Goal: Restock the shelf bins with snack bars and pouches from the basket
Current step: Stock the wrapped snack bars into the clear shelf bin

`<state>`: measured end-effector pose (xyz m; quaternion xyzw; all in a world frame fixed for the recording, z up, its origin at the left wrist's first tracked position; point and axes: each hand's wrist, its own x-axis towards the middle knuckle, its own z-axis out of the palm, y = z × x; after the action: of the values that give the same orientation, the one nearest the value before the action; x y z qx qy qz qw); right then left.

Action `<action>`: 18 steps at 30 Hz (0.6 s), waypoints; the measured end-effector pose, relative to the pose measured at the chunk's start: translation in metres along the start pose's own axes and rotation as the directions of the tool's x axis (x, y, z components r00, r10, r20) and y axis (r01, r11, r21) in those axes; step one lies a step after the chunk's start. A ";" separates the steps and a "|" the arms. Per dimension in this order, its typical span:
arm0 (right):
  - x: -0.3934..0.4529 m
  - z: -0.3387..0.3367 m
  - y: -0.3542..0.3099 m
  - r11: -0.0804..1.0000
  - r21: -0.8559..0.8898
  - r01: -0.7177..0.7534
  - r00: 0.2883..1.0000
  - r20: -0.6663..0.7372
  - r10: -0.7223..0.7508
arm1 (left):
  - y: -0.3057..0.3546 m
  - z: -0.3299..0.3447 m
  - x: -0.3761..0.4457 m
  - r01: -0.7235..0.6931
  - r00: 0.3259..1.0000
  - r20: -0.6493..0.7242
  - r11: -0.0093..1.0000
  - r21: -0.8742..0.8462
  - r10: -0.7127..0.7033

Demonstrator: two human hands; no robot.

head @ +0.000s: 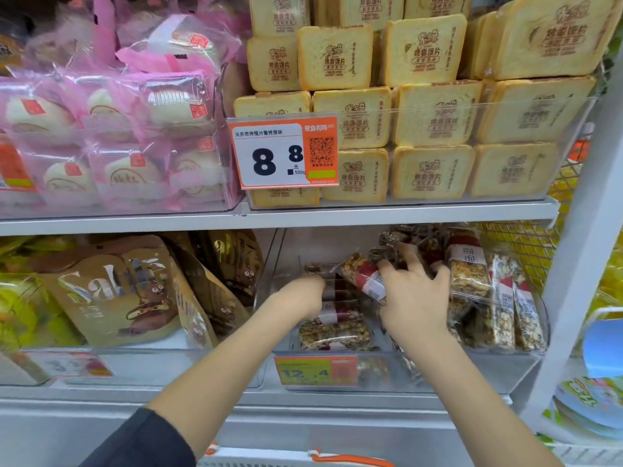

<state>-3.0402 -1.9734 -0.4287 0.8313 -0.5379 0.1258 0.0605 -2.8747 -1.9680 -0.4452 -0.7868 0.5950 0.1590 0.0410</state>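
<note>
Reaching, head view: I have both hands inside the clear bin (526,360) on the lower shelf, the one holding the nut bars.
Right hand (416,299): I see it lying over the middle of the bin, fingers spread and bent down onto the bars; it looks to be pressing or steadying, and I cannot tell whether the thumb has closed round anything.
Tilted bar (362,276): it lies just left of my right hand, touching the thumb side, its long axis slanting from upper left down to lower right, toward the palm.
Left hand (305,291): fingers run forward out of sight behind the stack, so I cannot tell whether they grasp or hang loose.
Flat stack (332,326): bars lying crosswise, long axis left to right, directly below and ahead of my left hand.
Upright bars (505,308): standing on end to the right of my right hand, well beyond the left.
Nearer hand: by my judgement the right, since the tilted bar already meets it.
Coming move: I judge it needs that bar turned level to match the stack.
Basket: not in view.
</note>
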 end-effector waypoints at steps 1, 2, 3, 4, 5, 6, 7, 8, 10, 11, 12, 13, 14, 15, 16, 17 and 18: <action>0.001 0.000 0.001 1.000 0.000 -0.006 1.000 -0.003 0.006 | 0.004 0.005 0.005 0.014 1.000 0.007 1.000 0.008 -0.014; 0.002 0.001 0.002 1.000 -0.001 -0.009 1.000 -0.005 0.009 | 0.007 0.009 0.010 0.027 1.000 0.010 1.000 0.004 -0.027; 0.003 0.001 0.002 1.000 0.001 -0.009 1.000 -0.005 0.009 | 0.009 0.012 0.014 0.036 0.999 0.013 0.999 0.000 -0.036; 0.004 0.001 0.003 1.000 0.004 -0.006 1.000 -0.003 0.006 | 0.010 0.014 0.016 0.044 0.999 0.016 0.999 0.011 -0.044; 0.004 0.002 0.002 1.000 0.005 -0.006 1.000 0.002 0.006 | 0.010 0.016 0.018 0.052 0.998 0.020 0.999 0.012 -0.052; 0.005 0.002 0.002 1.000 0.004 -0.008 1.000 0.006 0.008 | 0.010 0.017 0.020 0.055 0.998 0.016 0.998 0.006 -0.055; 0.005 0.002 0.002 1.000 0.002 -0.010 1.000 0.008 0.010 | 0.009 0.019 0.023 0.061 0.998 0.011 0.998 -0.008 -0.061; 0.006 0.003 0.003 1.000 0.002 -0.009 1.000 0.006 0.009 | 0.009 0.019 0.025 0.069 0.998 -0.004 0.997 -0.024 -0.069; 0.006 0.004 0.003 1.000 0.004 -0.006 1.000 0.006 0.006 | 0.010 0.018 0.028 0.095 0.994 -0.038 0.994 -0.055 -0.098; 0.005 0.004 0.003 1.000 0.004 -0.004 1.000 0.005 0.004 | 0.010 0.017 0.029 0.102 0.993 -0.049 0.992 -0.073 -0.105; 0.005 0.004 0.003 1.000 0.005 -0.003 1.000 0.002 0.003 | 0.010 0.016 0.029 0.106 0.991 -0.071 0.991 -0.080 -0.112; 0.004 0.004 0.004 1.000 0.006 -0.003 1.000 0.000 0.003 | 0.011 0.014 0.030 0.106 0.987 -0.112 0.992 -0.063 -0.113; 0.004 0.003 0.004 1.000 0.008 -0.005 1.000 -0.001 0.005 | 0.012 0.011 0.025 0.106 0.982 -0.152 0.994 -0.041 -0.111; 0.004 0.003 0.004 1.000 0.011 -0.007 1.000 -0.001 0.007 | 0.011 0.009 0.019 0.101 0.975 -0.192 0.992 -0.075 -0.114; 0.004 0.003 0.004 1.000 0.014 -0.009 1.000 -0.002 0.009 | 0.010 0.006 0.011 0.071 0.971 -0.226 0.996 -0.051 -0.081; 0.004 0.004 0.005 1.000 0.016 -0.010 1.000 -0.002 0.010 | 0.008 0.004 0.002 0.029 0.971 -0.235 0.999 -0.027 -0.034; 0.004 0.004 0.005 1.000 0.014 -0.010 1.000 0.000 0.010 | 0.005 0.005 -0.005 -0.013 0.982 -0.191 1.000 -0.017 0.009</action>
<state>-3.0422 -1.9802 -0.4311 0.8291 -0.5411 0.1301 0.0540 -2.8821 -1.9634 -0.4473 -0.7954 0.5991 0.0886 -0.0243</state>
